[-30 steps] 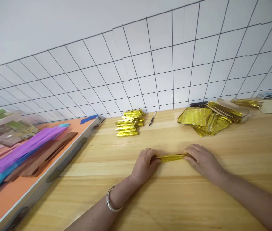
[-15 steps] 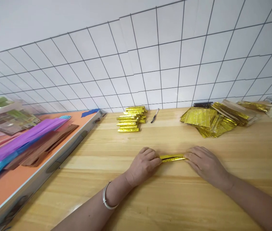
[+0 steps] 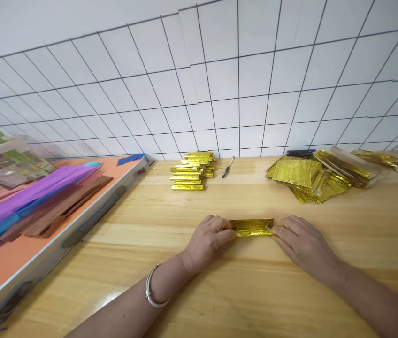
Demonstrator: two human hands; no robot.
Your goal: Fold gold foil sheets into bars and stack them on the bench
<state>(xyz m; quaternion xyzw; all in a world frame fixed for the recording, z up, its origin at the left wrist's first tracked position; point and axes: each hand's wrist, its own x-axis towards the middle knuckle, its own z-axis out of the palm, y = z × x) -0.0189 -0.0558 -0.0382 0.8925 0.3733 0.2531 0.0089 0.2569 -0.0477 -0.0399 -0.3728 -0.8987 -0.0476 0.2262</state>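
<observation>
Below centre, the left hand [image 3: 206,244] and right hand [image 3: 304,249] pinch a narrow gold foil strip [image 3: 254,227] by its ends, apparently mid-fold; next likely needs even pressure.

Slim silvery bangle [image 3: 148,287] on left wrist [image 3: 176,271]

Gold foil piece [image 3: 254,232], folded long and narrow, part-opened, both ends held.
Shiny, creased; lengthwise gap between two long sides, far side darker and raised, near side brighter. Small paler fold at right end; left end mostly hidden by left hand [image 3: 209,244]. Right hand [image 3: 303,246] pinches the other end. Long axis roughly parallel to back edge of counter [image 3: 241,295], well in from that edge. Fairly straight, near side lower. Can't tell if underside touches the wood. Middle stretch uncovered.
</observation>
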